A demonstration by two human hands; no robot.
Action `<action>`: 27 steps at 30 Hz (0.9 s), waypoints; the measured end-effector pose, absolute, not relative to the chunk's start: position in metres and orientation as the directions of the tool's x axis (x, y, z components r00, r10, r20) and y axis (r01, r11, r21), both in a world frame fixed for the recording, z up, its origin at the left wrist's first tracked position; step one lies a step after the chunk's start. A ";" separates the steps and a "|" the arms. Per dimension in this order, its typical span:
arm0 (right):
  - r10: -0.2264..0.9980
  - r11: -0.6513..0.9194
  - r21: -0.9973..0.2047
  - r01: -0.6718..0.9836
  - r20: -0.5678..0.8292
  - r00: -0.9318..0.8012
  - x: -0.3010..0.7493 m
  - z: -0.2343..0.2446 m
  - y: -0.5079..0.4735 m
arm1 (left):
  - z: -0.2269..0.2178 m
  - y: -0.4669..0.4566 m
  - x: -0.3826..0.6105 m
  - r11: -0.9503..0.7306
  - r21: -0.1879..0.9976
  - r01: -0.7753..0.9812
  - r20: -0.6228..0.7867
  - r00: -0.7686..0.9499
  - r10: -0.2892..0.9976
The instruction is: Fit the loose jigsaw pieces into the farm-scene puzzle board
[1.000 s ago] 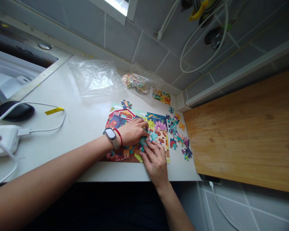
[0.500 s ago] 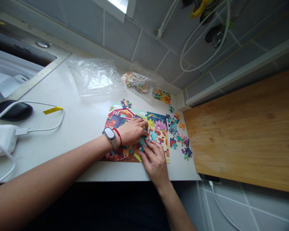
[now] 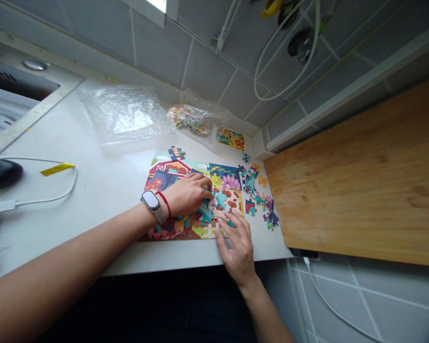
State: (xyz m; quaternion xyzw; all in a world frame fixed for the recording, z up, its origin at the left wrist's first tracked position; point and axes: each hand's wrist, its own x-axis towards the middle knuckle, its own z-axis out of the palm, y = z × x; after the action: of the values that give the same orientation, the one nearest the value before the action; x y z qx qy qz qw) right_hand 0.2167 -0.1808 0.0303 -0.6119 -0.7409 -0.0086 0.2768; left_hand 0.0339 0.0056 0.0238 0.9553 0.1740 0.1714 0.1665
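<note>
A colourful jigsaw puzzle [image 3: 171,176] lies partly assembled on the white counter [image 3: 103,190]. My left hand [image 3: 188,193], with a watch and a red band at the wrist, rests on the puzzle's middle, fingers curled down onto the pieces. My right hand [image 3: 236,245] lies flat at the puzzle's lower right corner, fingers spread and pressing on the pieces. Several loose pieces [image 3: 259,197] are scattered just right of the puzzle. One more loose piece [image 3: 176,153] sits at its top edge.
A clear plastic bag [image 3: 123,114] and a bag of puzzle pieces [image 3: 189,118] lie behind, beside a small picture card [image 3: 230,137]. A wooden board [image 3: 353,181] lies to the right. A white cable [image 3: 39,202] and a sink [image 3: 17,95] are at left.
My right hand has slid down toward the counter's front edge, off the middle pieces. My left hand stays on the puzzle. The view has shifted to the right.
</note>
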 end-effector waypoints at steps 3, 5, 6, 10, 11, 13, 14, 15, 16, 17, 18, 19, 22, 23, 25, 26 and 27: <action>0.885 0.114 -0.374 0.920 0.458 0.077 0.239 0.038 -0.181 | 0.023 0.006 0.034 -0.879 0.390 0.273 0.272 0.878 0.394; 0.846 0.008 -0.430 0.903 0.485 0.223 0.256 0.042 -0.181 | 0.023 0.008 0.033 -0.876 0.402 0.266 0.268 0.880 0.391; 0.824 -0.036 -0.461 0.886 0.489 0.288 0.263 0.044 -0.182 | 0.023 0.008 0.033 -0.874 0.412 0.256 0.268 0.883 0.385; 0.856 -0.067 -0.529 0.846 0.406 0.322 0.269 0.051 -0.186 | 0.023 0.013 0.031 -0.854 0.474 0.212 0.281 0.883 0.375; 0.879 -0.042 -0.530 0.847 0.383 0.283 0.264 0.052 -0.186 | 0.022 0.014 0.030 -0.849 0.486 0.210 0.281 0.882 0.379; 0.924 0.023 -0.529 0.848 0.336 0.184 0.247 0.055 -0.186 | 0.021 0.014 0.030 -0.844 0.493 0.208 0.280 0.881 0.381; 0.942 0.050 -0.532 0.845 0.306 0.137 0.236 0.055 -0.184 | 0.021 0.014 0.030 -0.845 0.491 0.210 0.278 0.882 0.380; 0.964 0.069 -0.539 0.839 0.253 0.083 0.225 0.055 -0.181 | 0.020 0.014 0.030 -0.847 0.487 0.211 0.278 0.883 0.379; 0.976 0.063 -0.543 0.837 0.211 0.064 0.214 0.054 -0.178 | 0.019 0.014 0.030 -0.849 0.484 0.213 0.279 0.882 0.380; 0.981 0.034 -0.535 0.844 0.181 0.075 0.203 0.053 -0.173 | 0.019 0.014 0.031 -0.849 0.482 0.216 0.279 0.881 0.383; 0.981 -0.015 -0.508 0.861 0.160 0.112 0.194 0.051 -0.167 | 0.018 0.014 0.031 -0.849 0.482 0.217 0.282 0.879 0.384; 0.979 -0.075 -0.472 0.878 0.134 0.156 0.186 0.048 -0.162 | 0.017 0.014 0.031 -0.848 0.484 0.218 0.281 0.879 0.386; 0.962 -0.201 -0.404 0.893 0.091 0.257 0.169 0.041 -0.147 | 0.015 0.014 0.032 -0.847 0.485 0.218 0.279 0.879 0.387; 0.958 -0.217 -0.396 0.892 0.091 0.274 0.166 0.040 -0.144 | 0.015 0.014 0.032 -0.847 0.484 0.220 0.281 0.878 0.388; 0.953 -0.225 -0.396 0.890 0.102 0.286 0.163 0.038 -0.141 | 0.013 0.014 0.032 -0.849 0.480 0.223 0.284 0.876 0.391; 0.952 -0.223 -0.400 0.889 0.108 0.288 0.162 0.038 -0.141 | 0.013 0.014 0.032 -0.850 0.477 0.224 0.285 0.876 0.391; 0.951 -0.219 -0.406 0.887 0.114 0.287 0.162 0.038 -0.142 | 0.012 0.014 0.032 -0.851 0.475 0.225 0.284 0.876 0.391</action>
State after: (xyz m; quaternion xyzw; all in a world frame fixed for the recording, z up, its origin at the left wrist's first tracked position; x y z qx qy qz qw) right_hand 0.1623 -0.1418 0.0377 -0.7766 -0.5918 0.0798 0.2008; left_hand 0.0322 0.0144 0.0117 0.9433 0.1632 0.1886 0.2191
